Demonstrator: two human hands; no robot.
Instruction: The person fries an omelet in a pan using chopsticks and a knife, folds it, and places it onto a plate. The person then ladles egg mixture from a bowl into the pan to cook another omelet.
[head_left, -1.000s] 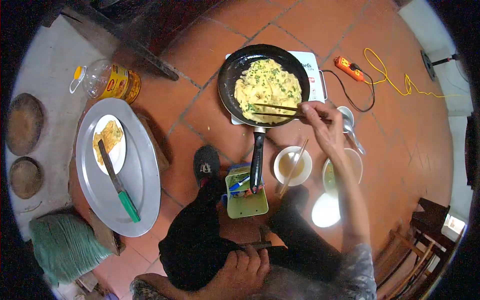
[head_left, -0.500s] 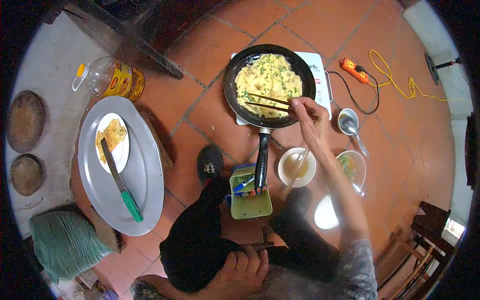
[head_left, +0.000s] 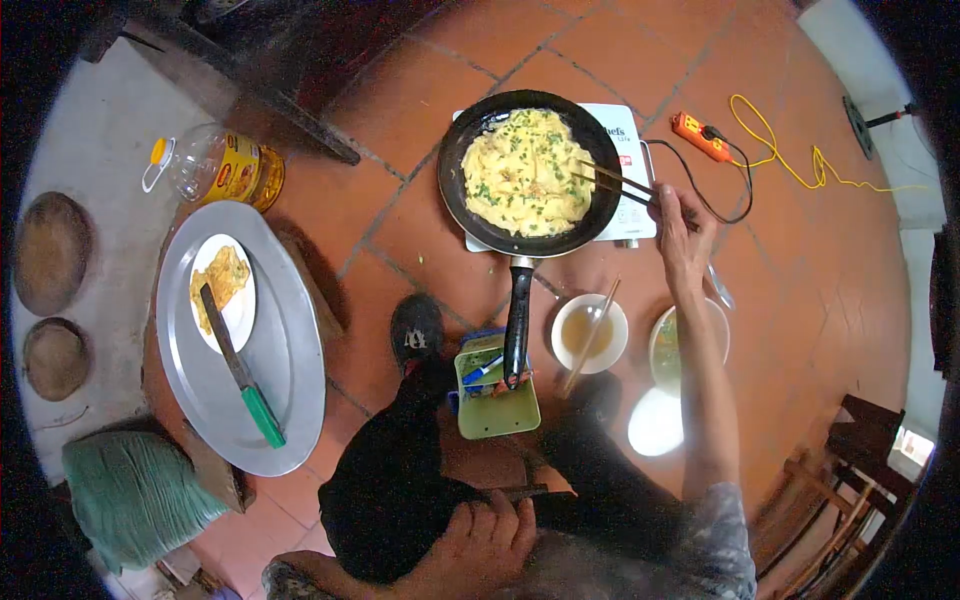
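Observation:
In my right hand (head_left: pixel 685 240) is a pair of dark chopsticks (head_left: pixel 625 186), closed in my fingers. Their tips touch the right edge of a yellow omelette (head_left: pixel 525 175) flecked with chopped green herbs. It lies in a black frying pan (head_left: pixel 455 205) on a white portable cooker (head_left: pixel 635 215), the pan's handle pointing toward me. My left hand (head_left: pixel 480 545) rests on my lap with nothing visible in it, its fingers loosely bent over the dark trousers. Right of the pan handle, a white bowl (head_left: pixel 622 345) holds brownish liquid, with a light pair of chopsticks (head_left: pixel 592 340) across it.
At left, an oval metal tray (head_left: pixel 290 340) bears a plate (head_left: pixel 240 325) of cooked omelette and a green-handled knife (head_left: pixel 262 415). Behind it lies an oil bottle (head_left: pixel 235 165). A green caddy (head_left: pixel 500 412) sits under the pan handle. A bowl (head_left: pixel 665 345), partly behind my forearm, and an orange power strip (head_left: pixel 702 137) are at right.
My right hand has moved right with the chopsticks, whose tips went from the omelette's lower middle to its right edge. My left hand stays on my lap.

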